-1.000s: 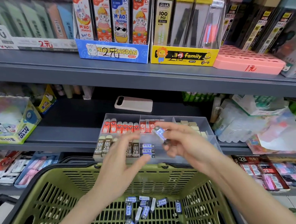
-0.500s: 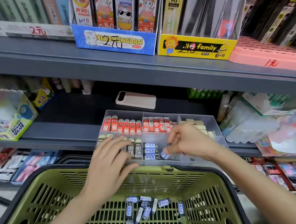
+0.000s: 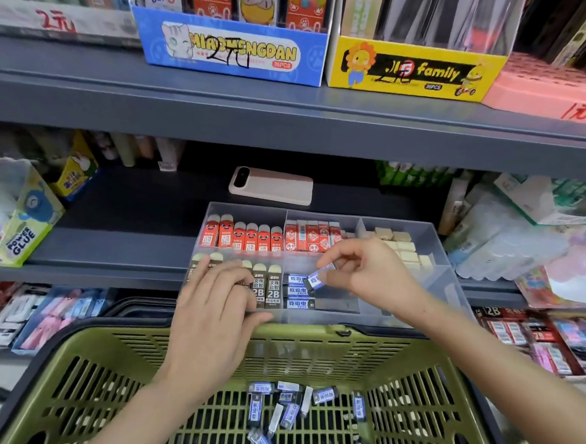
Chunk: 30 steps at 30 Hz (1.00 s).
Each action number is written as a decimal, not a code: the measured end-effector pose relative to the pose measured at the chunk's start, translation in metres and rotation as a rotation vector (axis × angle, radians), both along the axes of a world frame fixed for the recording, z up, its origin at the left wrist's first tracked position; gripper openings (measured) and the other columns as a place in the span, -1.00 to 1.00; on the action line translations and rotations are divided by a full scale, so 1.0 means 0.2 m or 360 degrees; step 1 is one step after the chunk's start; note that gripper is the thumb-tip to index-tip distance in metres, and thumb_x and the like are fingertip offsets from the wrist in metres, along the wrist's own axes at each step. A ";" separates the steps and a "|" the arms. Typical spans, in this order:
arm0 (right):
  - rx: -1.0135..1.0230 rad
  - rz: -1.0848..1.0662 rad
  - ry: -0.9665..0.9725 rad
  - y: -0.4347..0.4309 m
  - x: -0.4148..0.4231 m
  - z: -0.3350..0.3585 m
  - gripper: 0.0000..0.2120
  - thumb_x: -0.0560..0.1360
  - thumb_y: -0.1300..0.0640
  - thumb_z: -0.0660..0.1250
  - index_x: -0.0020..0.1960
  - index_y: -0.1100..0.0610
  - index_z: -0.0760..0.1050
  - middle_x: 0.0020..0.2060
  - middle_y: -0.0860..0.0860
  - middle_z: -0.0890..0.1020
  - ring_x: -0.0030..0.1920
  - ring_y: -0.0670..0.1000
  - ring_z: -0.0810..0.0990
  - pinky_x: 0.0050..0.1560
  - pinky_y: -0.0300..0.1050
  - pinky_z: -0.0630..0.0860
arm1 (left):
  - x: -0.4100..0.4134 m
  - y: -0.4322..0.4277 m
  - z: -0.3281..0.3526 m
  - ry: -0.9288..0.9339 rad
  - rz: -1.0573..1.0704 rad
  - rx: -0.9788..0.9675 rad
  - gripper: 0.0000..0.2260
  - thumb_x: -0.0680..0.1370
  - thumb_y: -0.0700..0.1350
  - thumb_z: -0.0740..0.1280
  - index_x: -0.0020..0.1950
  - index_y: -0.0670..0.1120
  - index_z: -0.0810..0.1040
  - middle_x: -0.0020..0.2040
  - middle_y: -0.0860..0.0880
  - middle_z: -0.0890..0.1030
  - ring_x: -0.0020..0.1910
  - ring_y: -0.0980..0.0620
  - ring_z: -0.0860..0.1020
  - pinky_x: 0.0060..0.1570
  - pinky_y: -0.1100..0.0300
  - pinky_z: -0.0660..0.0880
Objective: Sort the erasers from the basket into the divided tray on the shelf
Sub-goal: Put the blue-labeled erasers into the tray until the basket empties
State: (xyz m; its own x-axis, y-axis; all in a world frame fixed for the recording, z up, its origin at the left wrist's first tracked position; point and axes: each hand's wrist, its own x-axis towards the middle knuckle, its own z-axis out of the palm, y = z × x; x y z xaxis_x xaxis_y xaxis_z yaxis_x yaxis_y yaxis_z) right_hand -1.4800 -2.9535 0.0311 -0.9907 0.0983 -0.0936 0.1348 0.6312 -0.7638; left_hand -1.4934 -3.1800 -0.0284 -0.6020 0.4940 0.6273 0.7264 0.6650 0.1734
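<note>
**Blue joins blue**

The right hand (image 3: 374,278) pinches a blue eraser (image 3: 317,278), tilted, over the tray's (image 3: 418,229) front middle compartment, where three like it lie (sorted by wrapper). The left hand (image 3: 218,303) rests flat on the tray's front, probably steadying it. More wait in the basket (image 3: 311,346).

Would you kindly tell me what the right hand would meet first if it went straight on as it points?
Probably the stacked blue erasers in the divided tray, front middle compartment; the right hand pinches the held eraser beside them, though depth is unclear.
</note>
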 end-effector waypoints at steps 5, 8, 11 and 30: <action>0.0004 -0.0032 0.0066 -0.05 -0.04 -0.02 -0.91 0.34 0.07 0.48 -0.27 -0.09 0.59 -0.44 -0.07 0.53 -0.45 -0.18 0.40 -0.31 -0.25 0.33 | -0.04 -0.04 0.02 -0.0021 0.0017 -0.0038 -0.74 0.50 0.04 0.23 -0.26 -0.13 0.47 -0.08 -0.09 0.59 0.12 0.00 0.45 0.35 -0.09 0.25; -0.0011 0.0010 0.0084 -0.10 -0.06 -0.01 -0.85 0.33 0.07 0.51 -0.30 -0.11 0.56 -0.42 -0.12 0.53 -0.42 -0.19 0.43 -0.28 -0.26 0.38 | -0.06 -0.09 0.04 -0.0037 0.0034 -0.0064 -0.74 0.49 0.03 0.23 -0.27 -0.13 0.46 -0.09 -0.09 0.59 0.09 -0.01 0.45 0.35 -0.08 0.25; -0.0005 0.0113 0.0026 -0.14 -0.07 0.03 -0.84 0.29 0.07 0.55 -0.31 -0.04 0.56 -0.32 -0.06 0.61 -0.32 -0.14 0.51 -0.19 -0.13 0.50 | -0.06 -0.14 0.04 -0.0039 0.0056 -0.0087 -0.68 0.52 0.08 0.19 -0.27 -0.14 0.46 -0.10 -0.10 0.58 0.07 -0.01 0.45 0.34 -0.07 0.25; 0.0861 0.0667 -0.0877 -0.28 -0.16 0.15 -0.83 0.46 0.25 0.35 0.01 0.22 0.64 -0.22 0.13 0.67 -0.43 -0.05 0.47 -0.13 -0.17 0.51 | -0.01 -0.18 0.03 -0.0094 0.0098 0.0024 -0.72 0.51 0.04 0.23 -0.27 -0.14 0.46 -0.10 -0.08 0.54 0.00 -0.10 0.53 0.36 -0.09 0.25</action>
